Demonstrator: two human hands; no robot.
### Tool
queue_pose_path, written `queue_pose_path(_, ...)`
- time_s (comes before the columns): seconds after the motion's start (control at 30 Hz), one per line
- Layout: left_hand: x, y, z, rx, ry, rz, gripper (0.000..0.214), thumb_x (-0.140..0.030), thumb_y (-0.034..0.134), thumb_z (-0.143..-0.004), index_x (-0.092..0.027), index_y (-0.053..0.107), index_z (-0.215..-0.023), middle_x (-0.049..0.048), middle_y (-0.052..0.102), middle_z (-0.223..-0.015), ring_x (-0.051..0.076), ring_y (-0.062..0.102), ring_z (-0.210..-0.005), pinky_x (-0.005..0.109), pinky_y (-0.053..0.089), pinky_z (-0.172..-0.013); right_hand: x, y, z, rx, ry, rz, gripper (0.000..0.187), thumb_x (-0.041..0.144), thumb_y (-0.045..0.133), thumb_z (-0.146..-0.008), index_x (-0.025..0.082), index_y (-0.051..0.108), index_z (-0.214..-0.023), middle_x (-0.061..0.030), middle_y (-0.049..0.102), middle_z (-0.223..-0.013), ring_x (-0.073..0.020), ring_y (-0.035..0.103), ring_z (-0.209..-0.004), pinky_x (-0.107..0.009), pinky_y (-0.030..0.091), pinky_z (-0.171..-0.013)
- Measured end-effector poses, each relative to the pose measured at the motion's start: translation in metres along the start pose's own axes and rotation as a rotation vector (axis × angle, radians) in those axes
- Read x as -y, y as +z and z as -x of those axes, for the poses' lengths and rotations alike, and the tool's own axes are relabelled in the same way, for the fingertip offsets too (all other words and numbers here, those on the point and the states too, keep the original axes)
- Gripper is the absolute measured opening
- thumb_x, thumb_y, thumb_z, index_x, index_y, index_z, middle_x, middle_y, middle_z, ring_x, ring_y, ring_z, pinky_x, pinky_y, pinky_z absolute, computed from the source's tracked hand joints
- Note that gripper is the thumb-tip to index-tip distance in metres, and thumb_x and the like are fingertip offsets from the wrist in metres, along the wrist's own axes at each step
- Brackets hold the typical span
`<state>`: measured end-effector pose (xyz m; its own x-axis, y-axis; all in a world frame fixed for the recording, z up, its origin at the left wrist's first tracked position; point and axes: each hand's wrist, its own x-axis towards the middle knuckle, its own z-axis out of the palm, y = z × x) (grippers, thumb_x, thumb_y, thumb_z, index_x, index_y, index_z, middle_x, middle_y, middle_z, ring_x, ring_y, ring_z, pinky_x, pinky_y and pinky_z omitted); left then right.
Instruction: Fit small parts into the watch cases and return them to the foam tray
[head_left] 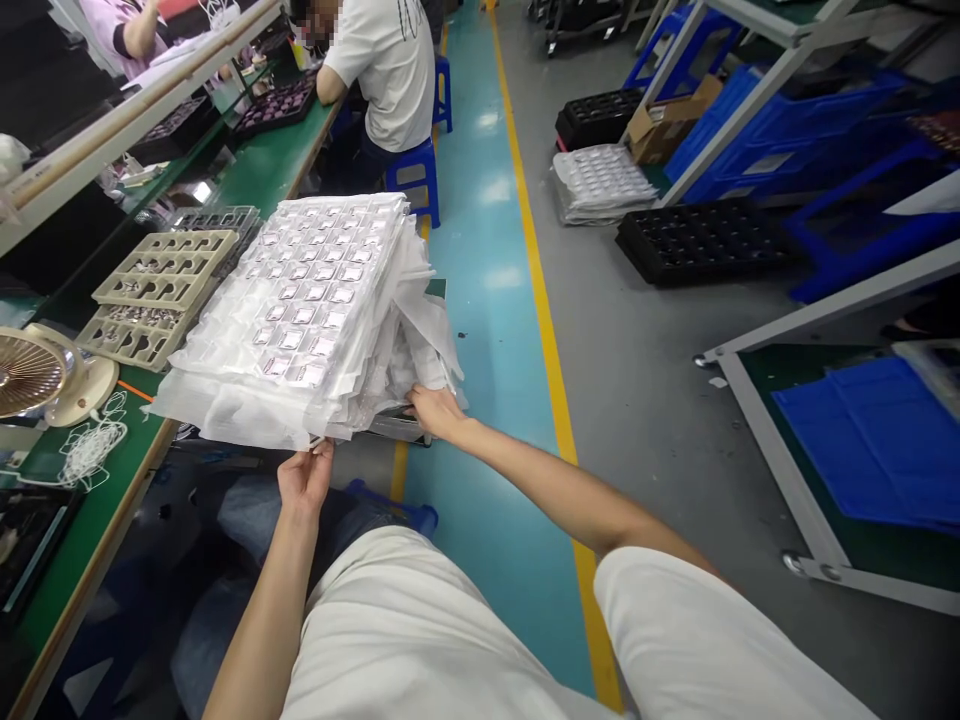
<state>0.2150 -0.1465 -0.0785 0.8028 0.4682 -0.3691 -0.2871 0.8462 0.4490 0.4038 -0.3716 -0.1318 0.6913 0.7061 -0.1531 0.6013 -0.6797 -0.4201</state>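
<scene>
- Stack of white trays (pixel 315 300): overhangs the green bench (pixel 90 520) edge.
- Left hand (pixel 306 478): pinches the stack's near edge.
- Right hand (pixel 437 410): fingers clasp its right side from beneath.

A teal aisle (pixel 480 330) runs ahead, edged by a yellow line (pixel 536 290), with grey floor (pixel 637 400) to its right. A green counter (pixel 277 160) lines the left side under a pale rail (pixel 135 100), with a blue stool (pixel 414 175) beside it. On the right stand white metal frames (pixel 825 305), blue crates (pixel 780 130), black trays (pixel 705 240) and what seems a cardboard box (pixel 667 125). Overhead light glares off the aisle.
</scene>
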Motion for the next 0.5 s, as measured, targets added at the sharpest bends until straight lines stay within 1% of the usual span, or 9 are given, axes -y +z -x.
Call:
queue_pose_path(0.13, -0.001, -0.001, 0.000, -0.013, -0.003, 0.009, 0.056, 0.008, 0.059, -0.073, -0.017, 0.067, -0.123, 0.0131, 0.066, -0.118, 0.017, 0.062, -0.088, 0.021, 0.049, -0.060, -0.017, -0.005, -0.004, 0.015, -0.014, 0.040, 0.029, 0.038, 0.067, -0.104, 0.017, 0.069, -0.124, -0.0101, 0.069, -0.127, -0.0223, 0.069, -0.109, -0.043, 0.060, -0.095)
queue_pose_path(0.33, -0.001, -0.006, -0.003, -0.025, -0.010, 0.034, 0.056, 0.008, 0.061, -0.073, -0.017, 0.068, -0.123, 0.0135, 0.067, -0.121, 0.016, 0.061, -0.086, 0.021, 0.049, -0.061, -0.052, -0.016, -0.008, 0.033, -0.060, 0.092, 0.030, 0.037, 0.068, -0.104, 0.017, 0.068, -0.125, -0.0092, 0.069, -0.127, -0.0236, 0.069, -0.111, -0.046, 0.059, -0.097)
queue_pose_path(0.5, -0.003, -0.015, -0.006, -0.052, -0.026, 0.042, 0.048, 0.007, 0.062, -0.075, -0.015, 0.069, -0.117, 0.0144, 0.069, -0.119, 0.016, 0.062, -0.088, 0.022, 0.050, -0.062, -0.072, -0.024, -0.012, 0.036, -0.101, 0.110, 0.030, 0.039, 0.067, -0.104, 0.017, 0.068, -0.123, -0.0088, 0.069, -0.125, -0.0231, 0.068, -0.109, -0.045, 0.059, -0.096)
